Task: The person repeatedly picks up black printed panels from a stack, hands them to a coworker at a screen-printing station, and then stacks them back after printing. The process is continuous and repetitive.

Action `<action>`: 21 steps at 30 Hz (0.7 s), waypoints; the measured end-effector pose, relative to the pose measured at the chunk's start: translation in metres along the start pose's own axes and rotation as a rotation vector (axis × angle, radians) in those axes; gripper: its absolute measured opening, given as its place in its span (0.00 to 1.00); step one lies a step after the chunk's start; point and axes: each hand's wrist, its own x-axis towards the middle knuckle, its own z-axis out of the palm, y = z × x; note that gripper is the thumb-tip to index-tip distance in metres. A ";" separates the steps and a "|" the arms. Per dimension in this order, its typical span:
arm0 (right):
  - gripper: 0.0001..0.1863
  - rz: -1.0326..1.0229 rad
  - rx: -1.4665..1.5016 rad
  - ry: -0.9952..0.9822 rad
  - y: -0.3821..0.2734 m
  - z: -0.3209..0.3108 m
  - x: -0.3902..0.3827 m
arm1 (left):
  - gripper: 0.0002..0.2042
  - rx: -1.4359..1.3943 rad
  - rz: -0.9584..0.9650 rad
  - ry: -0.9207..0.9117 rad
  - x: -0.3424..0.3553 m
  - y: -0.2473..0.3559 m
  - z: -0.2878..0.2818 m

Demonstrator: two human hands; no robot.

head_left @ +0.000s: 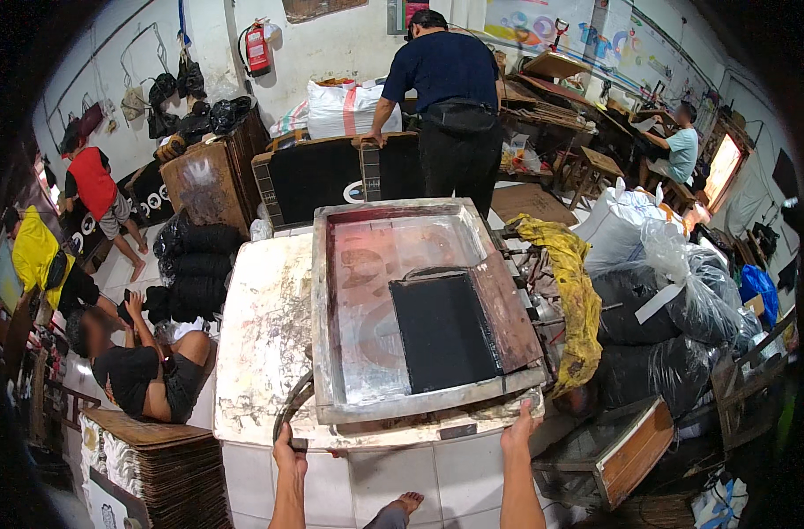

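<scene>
My left hand (287, 454) is closed on a black curved handle (294, 398) at the near left part of a large, stained white platform (261, 335). My right hand (518, 430) grips the platform's near right edge. On the platform lies a rectangular tray-like frame (336, 408), with a translucent, red-stained bottom. A black rectangular piece (442, 335) and a weathered board (499, 313) sit in its right half. A crumpled yellow cloth (574, 300) hangs along the platform's right side. My bare foot (409, 501) is on the tiled floor below.
A person in navy (450, 97) stands beyond the platform by black panels (305, 176). Seated person (137, 370) at left is beside stacked boards (137, 450); others (98, 185) (680, 150) occupy both sides. Bagged bundles (649, 370) and a wooden-sided frame (605, 458) crowd the right.
</scene>
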 end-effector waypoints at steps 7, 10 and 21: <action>0.45 0.007 0.005 -0.044 0.003 -0.005 -0.008 | 0.14 -0.026 0.014 -0.036 0.002 0.002 0.007; 0.39 0.045 -0.047 0.045 0.004 -0.006 -0.010 | 0.13 -0.039 0.046 -0.030 0.001 0.001 0.009; 0.53 0.183 -0.216 -0.143 0.016 -0.037 0.016 | 0.15 0.024 0.043 -0.006 0.013 -0.008 -0.001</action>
